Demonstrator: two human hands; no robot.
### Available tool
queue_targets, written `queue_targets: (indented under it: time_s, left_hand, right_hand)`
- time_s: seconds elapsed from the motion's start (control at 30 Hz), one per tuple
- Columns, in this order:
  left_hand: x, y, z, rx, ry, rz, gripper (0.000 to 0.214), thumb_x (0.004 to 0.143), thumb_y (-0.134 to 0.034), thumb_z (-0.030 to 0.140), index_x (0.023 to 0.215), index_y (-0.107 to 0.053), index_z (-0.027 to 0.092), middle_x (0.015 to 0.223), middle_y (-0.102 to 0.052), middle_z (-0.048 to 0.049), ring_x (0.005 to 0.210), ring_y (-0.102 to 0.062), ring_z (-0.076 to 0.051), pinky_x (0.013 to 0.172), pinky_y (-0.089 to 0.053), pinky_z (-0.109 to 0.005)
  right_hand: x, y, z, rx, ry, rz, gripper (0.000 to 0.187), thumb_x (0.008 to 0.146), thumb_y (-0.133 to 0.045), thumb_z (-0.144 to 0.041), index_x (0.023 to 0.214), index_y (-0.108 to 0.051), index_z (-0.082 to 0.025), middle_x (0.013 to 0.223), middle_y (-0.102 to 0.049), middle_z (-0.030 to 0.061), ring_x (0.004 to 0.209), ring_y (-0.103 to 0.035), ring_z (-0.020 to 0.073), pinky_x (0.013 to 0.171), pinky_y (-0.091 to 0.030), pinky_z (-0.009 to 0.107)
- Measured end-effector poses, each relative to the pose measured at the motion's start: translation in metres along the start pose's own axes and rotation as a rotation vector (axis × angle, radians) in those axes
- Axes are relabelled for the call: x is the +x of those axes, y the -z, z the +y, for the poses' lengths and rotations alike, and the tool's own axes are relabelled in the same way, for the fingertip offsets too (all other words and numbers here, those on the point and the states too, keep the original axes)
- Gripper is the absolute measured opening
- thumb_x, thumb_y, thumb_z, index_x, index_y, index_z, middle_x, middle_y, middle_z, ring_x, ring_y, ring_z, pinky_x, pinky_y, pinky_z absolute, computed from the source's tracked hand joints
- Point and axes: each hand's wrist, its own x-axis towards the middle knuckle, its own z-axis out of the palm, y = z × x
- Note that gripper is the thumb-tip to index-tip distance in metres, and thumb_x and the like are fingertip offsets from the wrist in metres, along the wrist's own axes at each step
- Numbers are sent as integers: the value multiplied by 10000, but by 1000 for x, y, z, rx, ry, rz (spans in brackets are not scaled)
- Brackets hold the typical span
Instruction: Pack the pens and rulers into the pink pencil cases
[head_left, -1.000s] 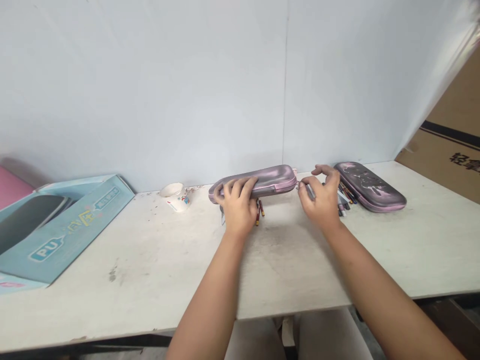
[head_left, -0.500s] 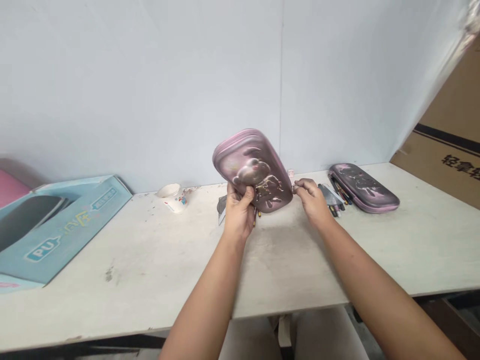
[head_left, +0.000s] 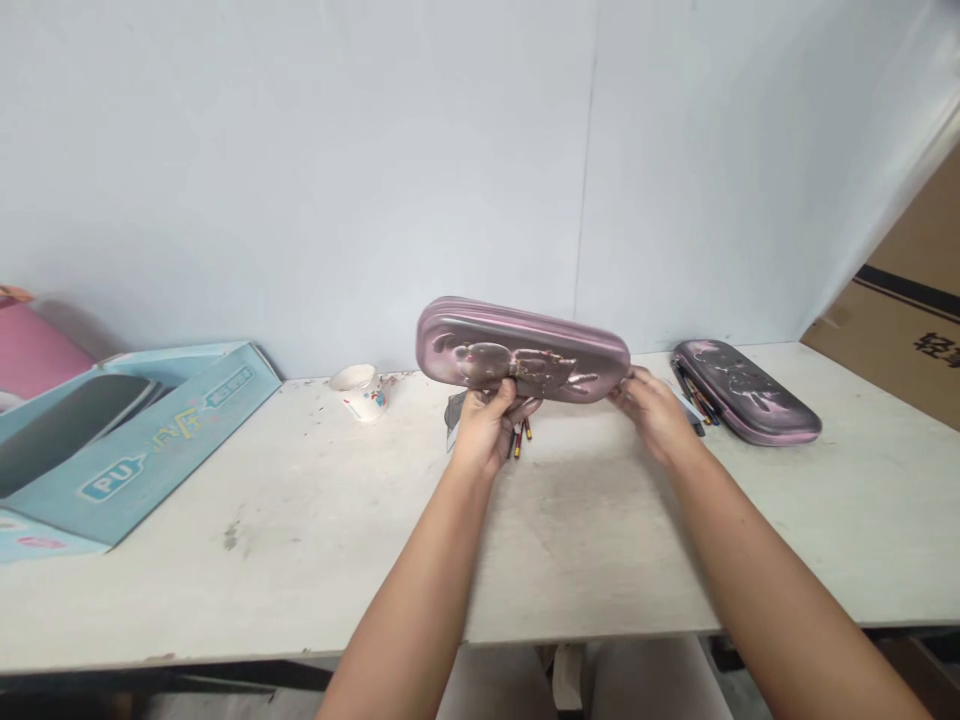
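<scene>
A pink and dark pencil case [head_left: 555, 365] with a raised, shiny cartoon figure is held up above the table, its zipper edge along the top. My left hand [head_left: 487, 425] is closed round its lower left side, thumb on the front. At the right end, my right hand [head_left: 652, 405] grips the corner; part of its fingers is hidden behind the case. Beneath the case lie several pencils [head_left: 520, 440] and a dark flat piece [head_left: 454, 410], partly covered by my left hand.
A second pencil case [head_left: 750, 390] lies at the right, with pencils [head_left: 697, 395] along its left side. A paper cup [head_left: 360, 392] stands by the wall. At the left is a light-blue box [head_left: 180, 440] holding a dark object; a cardboard carton [head_left: 892, 310] leans at the far right.
The held pencil case has turned from a steep diagonal to nearly level and tipped, showing more of its zipper edge. My right hand has shifted slightly right and down with its corner.
</scene>
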Motion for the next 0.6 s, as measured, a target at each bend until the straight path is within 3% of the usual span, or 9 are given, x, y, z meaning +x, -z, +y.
queue_targets:
  time_s: [0.13, 0.27, 0.33, 0.47, 0.6]
  left_hand:
    - [-2, -5, -8, -175, 63, 41, 317, 702, -701, 383, 896, -563, 173, 918, -683, -35, 852, -661, -165, 870, -502, -360]
    - [-2, -7, -14, -291, 205, 93, 250, 797, -590, 407, 888, -559, 176, 879, -669, -20, 801, -654, -125, 857, -509, -312]
    - [-2, -6, -13, -294, 230, 100, 261, 811, -563, 424, 885, -554, 174, 859, -662, -20, 760, -650, -116, 820, -519, -293]
    - [-2, -4, -11, -150, 253, 62, 329, 760, -611, 460, 897, -533, 171, 843, -659, -40, 709, -645, -129, 764, -528, -311]
    - [-6, -9, -18, 61, 288, 15, 426, 696, -699, 398, 1018, -514, 190, 911, -665, -69, 748, -652, -165, 746, -537, -358]
  right_hand:
    - [-18, -27, -6, 394, -300, -166, 124, 653, -638, -297, 688, -558, -209, 700, -569, -23, 803, -587, 164, 823, -482, 433]
    - [-28, -42, -9, 425, -392, -316, 159, 658, -673, -306, 705, -566, -198, 711, -581, -18, 779, -599, 159, 822, -485, 433]
    - [-24, -41, -10, 423, -401, -236, 212, 655, -693, -353, 750, -578, -202, 755, -603, -9, 765, -599, 154, 802, -495, 404]
    - [-9, -24, -18, 450, -352, 51, 342, 715, -584, -554, 836, -564, -235, 811, -627, 13, 741, -592, 169, 685, -511, 356]
    - [-13, -8, -31, 270, -210, 98, 320, 724, -571, -535, 810, -539, -229, 769, -582, -4, 706, -559, 151, 611, -471, 277]
